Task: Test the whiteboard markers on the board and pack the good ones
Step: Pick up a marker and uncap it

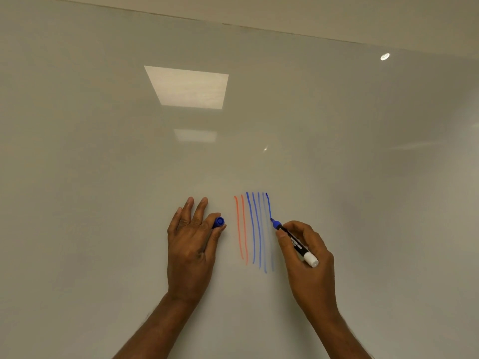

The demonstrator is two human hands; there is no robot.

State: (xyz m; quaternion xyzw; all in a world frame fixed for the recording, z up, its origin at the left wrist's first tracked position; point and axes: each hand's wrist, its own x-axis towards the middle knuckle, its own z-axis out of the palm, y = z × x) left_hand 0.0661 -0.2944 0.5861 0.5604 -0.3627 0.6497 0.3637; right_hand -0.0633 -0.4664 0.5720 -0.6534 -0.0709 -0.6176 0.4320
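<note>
A glossy whiteboard [129, 177] fills the view. On it run two orange lines [241, 229] and several blue lines [256, 229], all roughly vertical. My right hand [308, 260] grips a blue marker [295, 242] with a black barrel and white end. Its tip touches the board at the lower end of a short, dark blue stroke [268, 206] at the right of the lines. My left hand [190, 244] lies against the board to the left of the lines, with its outer fingers stretched flat. Its thumb and forefinger pinch the blue cap [218, 222].
Ceiling lights are mirrored in the board as a bright rectangle [189, 86] and a small round spot [385, 56]. The board's top edge [259, 28] runs slanting across the top of the view, with plain wall above it.
</note>
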